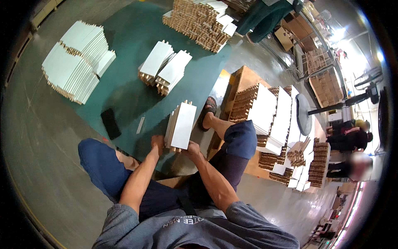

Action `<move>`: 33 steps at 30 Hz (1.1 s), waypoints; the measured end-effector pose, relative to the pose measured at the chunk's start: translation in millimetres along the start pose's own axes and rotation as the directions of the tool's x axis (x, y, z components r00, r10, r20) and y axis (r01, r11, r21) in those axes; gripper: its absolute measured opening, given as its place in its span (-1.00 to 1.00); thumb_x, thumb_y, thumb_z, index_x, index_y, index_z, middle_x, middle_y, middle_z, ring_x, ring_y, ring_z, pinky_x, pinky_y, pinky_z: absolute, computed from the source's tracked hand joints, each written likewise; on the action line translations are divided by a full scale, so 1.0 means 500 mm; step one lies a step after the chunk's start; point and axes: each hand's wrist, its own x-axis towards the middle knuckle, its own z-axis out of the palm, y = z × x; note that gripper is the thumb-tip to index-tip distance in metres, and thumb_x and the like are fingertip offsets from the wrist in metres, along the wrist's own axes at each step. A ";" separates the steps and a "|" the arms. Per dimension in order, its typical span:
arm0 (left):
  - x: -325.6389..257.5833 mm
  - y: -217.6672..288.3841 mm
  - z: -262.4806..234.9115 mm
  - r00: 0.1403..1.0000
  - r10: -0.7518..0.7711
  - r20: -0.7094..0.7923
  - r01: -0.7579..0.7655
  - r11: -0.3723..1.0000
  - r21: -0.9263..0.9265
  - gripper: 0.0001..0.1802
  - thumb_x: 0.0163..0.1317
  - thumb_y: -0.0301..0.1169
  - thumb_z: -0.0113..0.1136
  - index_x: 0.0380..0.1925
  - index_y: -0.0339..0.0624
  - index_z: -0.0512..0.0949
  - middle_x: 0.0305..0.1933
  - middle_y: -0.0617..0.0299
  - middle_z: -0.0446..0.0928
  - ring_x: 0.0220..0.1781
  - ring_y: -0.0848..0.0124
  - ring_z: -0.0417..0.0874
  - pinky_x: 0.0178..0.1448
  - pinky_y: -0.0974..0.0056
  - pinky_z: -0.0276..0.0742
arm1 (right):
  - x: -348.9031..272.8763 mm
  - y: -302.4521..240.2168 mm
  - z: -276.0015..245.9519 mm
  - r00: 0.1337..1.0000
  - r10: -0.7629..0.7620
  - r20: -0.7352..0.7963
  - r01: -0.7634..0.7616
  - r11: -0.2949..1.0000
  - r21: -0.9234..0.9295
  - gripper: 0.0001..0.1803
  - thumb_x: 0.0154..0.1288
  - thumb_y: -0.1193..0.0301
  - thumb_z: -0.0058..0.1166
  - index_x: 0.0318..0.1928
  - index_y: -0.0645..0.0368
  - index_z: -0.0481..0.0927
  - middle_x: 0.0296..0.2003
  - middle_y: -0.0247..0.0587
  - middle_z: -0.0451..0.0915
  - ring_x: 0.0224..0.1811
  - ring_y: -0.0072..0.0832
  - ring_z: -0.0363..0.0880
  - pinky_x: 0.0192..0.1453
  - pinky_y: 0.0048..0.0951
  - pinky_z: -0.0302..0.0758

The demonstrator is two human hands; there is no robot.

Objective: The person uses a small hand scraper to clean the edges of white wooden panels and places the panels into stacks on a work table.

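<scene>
A stack of white wooden slats (184,124) stands between my knees at the near edge of a green mat, with bare wooden pegs sticking out at its ends. My left hand (157,142) is closed at the stack's near left side. At its near right corner my right hand (192,150) is closed against it, with the fingertips partly hidden. Just beyond, two similar small bundles of slats, a left one (156,60) and a right one (174,70), lie side by side on the green mat (124,37).
Larger slat piles stand at the mat's left (78,62) and far edge (199,25). A black rectangular object (110,123) and a white strip (140,125) lie nearby. To the right are a loaded pallet (261,108) and a fan (304,114). Other people stand far off.
</scene>
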 end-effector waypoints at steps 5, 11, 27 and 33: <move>-0.077 -0.026 0.011 0.974 -0.158 -0.163 0.030 0.800 -0.600 -0.66 0.30 -0.32 0.07 -0.16 -0.46 0.56 -0.26 -0.13 0.61 -0.38 0.06 0.60 -0.28 0.11 0.49 | -0.038 0.005 0.057 0.980 0.055 0.192 -0.059 0.998 0.019 -0.65 0.46 0.41 0.06 0.12 0.39 0.46 -0.34 -0.01 0.65 -0.48 -0.29 0.55 -0.40 -0.27 0.47; -0.146 0.068 -0.023 0.946 -0.307 0.099 0.309 0.774 -0.552 -0.69 0.35 -0.32 0.03 -0.15 -0.38 0.58 -0.26 -0.12 0.63 -0.39 0.07 0.67 -0.31 0.04 0.63 | -0.016 0.041 0.066 0.943 -0.056 0.329 0.019 0.993 0.114 -0.44 0.45 0.31 0.14 0.32 0.36 0.36 -0.25 -0.14 0.63 -0.44 -0.49 0.57 -0.43 -0.40 0.46; -0.082 0.051 0.032 0.950 0.268 0.162 -0.305 0.671 0.676 -0.87 0.18 -0.44 0.30 -0.31 -0.26 0.67 -0.36 0.00 0.70 -0.34 0.19 0.74 -0.29 0.13 0.57 | -0.039 -0.006 0.100 0.968 -0.118 0.223 0.061 0.967 0.249 -0.76 0.49 0.41 0.01 0.03 0.27 0.60 -0.34 -0.24 0.62 -0.41 -0.45 0.55 -0.36 -0.40 0.47; 0.009 0.012 0.042 0.990 0.011 0.143 0.101 0.648 -0.755 -0.86 0.27 -0.45 0.17 -0.47 -0.22 0.59 -0.47 0.10 0.60 -0.48 0.25 0.66 -0.48 0.22 0.51 | -0.078 -0.069 0.170 0.984 -0.096 0.147 0.066 0.978 0.198 -0.75 0.48 0.40 0.04 0.06 0.25 0.60 -0.28 -0.25 0.63 -0.34 -0.50 0.55 -0.32 -0.43 0.46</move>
